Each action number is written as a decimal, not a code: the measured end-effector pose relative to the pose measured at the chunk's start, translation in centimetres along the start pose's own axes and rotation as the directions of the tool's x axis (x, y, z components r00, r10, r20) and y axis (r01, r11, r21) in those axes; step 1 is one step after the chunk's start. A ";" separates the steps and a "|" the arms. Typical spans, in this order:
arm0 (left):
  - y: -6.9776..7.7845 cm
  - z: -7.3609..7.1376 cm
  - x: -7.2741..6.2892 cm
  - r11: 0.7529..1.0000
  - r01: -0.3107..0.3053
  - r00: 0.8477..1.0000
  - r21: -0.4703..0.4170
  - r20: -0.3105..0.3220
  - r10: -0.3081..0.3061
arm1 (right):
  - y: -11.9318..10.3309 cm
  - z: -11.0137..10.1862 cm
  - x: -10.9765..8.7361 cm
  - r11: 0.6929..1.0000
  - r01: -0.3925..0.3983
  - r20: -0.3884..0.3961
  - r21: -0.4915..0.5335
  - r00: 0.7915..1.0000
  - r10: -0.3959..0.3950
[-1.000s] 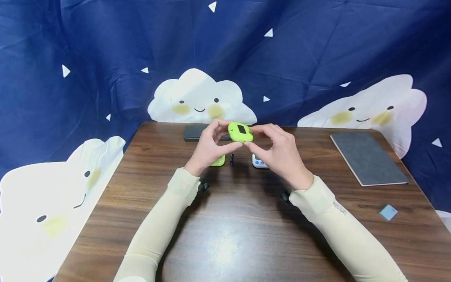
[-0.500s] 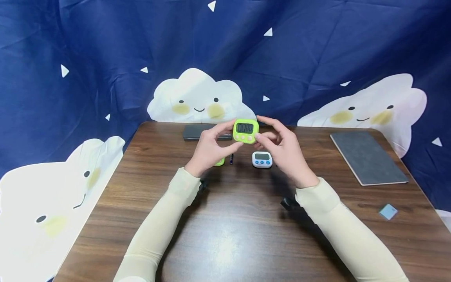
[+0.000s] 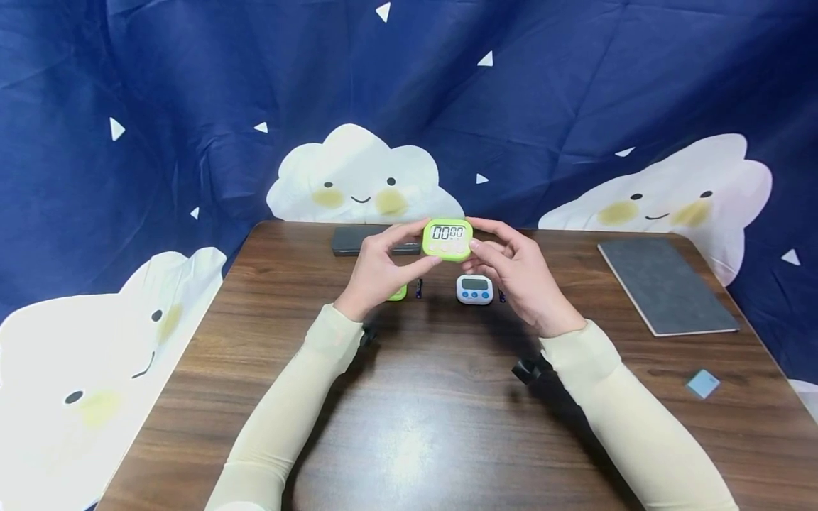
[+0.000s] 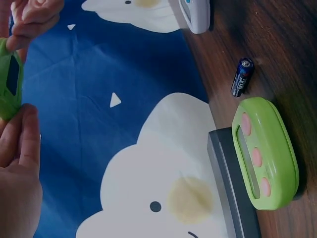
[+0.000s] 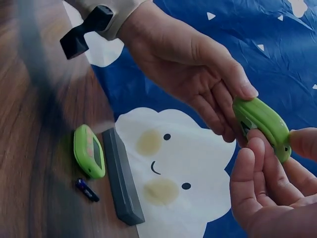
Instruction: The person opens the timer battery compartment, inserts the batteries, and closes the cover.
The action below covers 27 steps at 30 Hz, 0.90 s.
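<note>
Both hands hold up a green digital timer (image 3: 448, 239) above the far part of the table. Its front faces the head camera, showing zeros over a row of pale pink buttons. My left hand (image 3: 377, 262) pinches the left side, thumb along the lower edge. On the right side, my right hand (image 3: 527, 277) grips it with its thumb at the front corner. A second green timer (image 4: 266, 153) sits on the table, partly hidden behind the left hand in the head view. A white timer with blue buttons (image 3: 475, 289) lies below the right hand.
A small battery (image 4: 242, 77) lies by the second green timer, another battery (image 3: 502, 297) right of the white one. Behind is a dark flat case (image 3: 348, 241). At the right are a grey notebook (image 3: 667, 284) and a small blue square (image 3: 704, 384). A cloud-print curtain (image 3: 511, 92) hangs behind.
The green timer has turned from its back, with a dark square recess, to its front. My right hand has shifted its grip to the right side. The white timer has come into fuller view.
</note>
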<state>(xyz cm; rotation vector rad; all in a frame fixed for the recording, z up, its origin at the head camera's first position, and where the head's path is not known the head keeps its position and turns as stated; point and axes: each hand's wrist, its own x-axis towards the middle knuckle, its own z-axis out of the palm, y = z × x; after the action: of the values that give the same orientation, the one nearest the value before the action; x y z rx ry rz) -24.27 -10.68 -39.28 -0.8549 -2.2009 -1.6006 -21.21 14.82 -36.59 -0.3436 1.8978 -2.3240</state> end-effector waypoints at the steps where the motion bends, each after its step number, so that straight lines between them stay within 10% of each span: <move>1: 0.0 0.0 0.0 1.000 -0.002 1.000 -0.001 -0.003 0.002 | 0.0 -0.1 0.0 0.999 0.010 -0.004 -0.032 1.000 -0.010; 8: -0.3 0.1 0.0 0.999 -0.023 0.999 0.035 -0.033 0.025 | -0.5 -0.7 0.3 0.912 0.130 0.014 -0.389 0.991 -0.135; 15: -0.2 0.1 0.0 0.998 -0.031 0.999 0.059 -0.028 0.033 | -0.9 -1.1 0.5 0.830 0.203 0.065 -0.519 0.978 -0.199; 23: -0.1 0.2 0.0 0.998 -0.010 1.000 0.057 -0.006 0.011 | -0.7 -1.0 0.4 0.537 0.315 0.127 -0.783 0.925 -0.358; 27: -0.3 0.4 0.1 0.998 -0.008 1.000 0.058 -0.006 0.008 | -0.5 -1.1 0.6 0.513 0.315 0.126 -0.798 0.921 -0.369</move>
<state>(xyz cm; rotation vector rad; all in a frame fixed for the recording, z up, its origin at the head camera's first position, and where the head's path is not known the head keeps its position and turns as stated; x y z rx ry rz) -24.48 -10.39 -39.59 -0.8406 -2.2255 -1.5256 -22.04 15.81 -36.22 -0.8007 3.0794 -1.4102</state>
